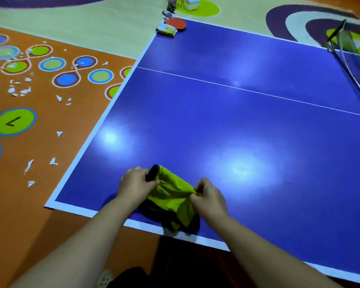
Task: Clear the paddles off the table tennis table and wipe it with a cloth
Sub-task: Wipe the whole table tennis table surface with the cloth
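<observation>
Table (237, 121): blue top, mostly bare, glare patches.

Net (349, 57) at the far right.

Cloth (170, 196): yellow-green and black, bunched at the near edge, black part draped over the white border.

My left hand (136, 183) is curled round the cloth's black end. My right hand (210, 199) pinches the yellow-green edge between thumb and fingers.

Paddle (175, 24): red, on the far left corner, handle past the edge. Not cleared yet. Packet (166, 30) sits touching it.

Risks:
- The right pinch is thin. Pulling the cloth flat could slip it out of my fingers.
- The draped part may drag the cloth off the near edge if I let go.
- Wiping before clearing means a sweep into that corner knocks the paddle and packet to the floor.
- A wadded cloth means poor coverage and streaks.
</observation>
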A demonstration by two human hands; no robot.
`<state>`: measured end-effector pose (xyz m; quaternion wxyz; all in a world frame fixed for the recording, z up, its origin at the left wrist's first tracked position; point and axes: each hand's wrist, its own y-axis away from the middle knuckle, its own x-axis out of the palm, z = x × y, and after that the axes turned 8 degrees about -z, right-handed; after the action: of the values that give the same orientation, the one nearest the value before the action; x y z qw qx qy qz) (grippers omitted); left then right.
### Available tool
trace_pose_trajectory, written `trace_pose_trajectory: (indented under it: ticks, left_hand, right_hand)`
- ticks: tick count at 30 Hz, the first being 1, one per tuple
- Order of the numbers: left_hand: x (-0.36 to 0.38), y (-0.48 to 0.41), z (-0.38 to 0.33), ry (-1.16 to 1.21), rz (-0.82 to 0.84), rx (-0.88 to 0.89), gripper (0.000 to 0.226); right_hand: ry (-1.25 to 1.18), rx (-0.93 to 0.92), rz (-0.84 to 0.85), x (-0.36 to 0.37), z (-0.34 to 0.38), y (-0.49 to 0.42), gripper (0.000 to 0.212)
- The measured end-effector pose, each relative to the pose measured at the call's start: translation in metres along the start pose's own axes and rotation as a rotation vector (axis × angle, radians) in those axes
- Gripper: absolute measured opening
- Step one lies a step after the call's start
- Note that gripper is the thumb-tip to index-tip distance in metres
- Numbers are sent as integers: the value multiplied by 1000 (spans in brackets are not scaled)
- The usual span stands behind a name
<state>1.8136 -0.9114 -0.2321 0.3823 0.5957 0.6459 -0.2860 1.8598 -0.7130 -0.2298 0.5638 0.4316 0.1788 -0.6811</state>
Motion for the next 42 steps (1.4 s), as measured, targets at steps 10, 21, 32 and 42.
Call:
trace_pose_trajectory:
  ticks: [10, 21, 32, 42]
  left_hand:
    - [-43, -5, 56, -41, -294, 109, 40]
    - [-40, 37, 134, -166, -33, -9, 29]
    - [-116, 11, 233, 3, -48, -106, 25]
    - [-174, -13, 330, -10, 74, -147, 23]
  right_hand:
    - [150, -633, -194, 45, 44, -33, 21]
    - [180, -440, -88, 109, 69, -3, 37]
    - [458, 42, 38, 209, 156, 3, 95]
    - [562, -402, 75, 311, 236, 80, 88]
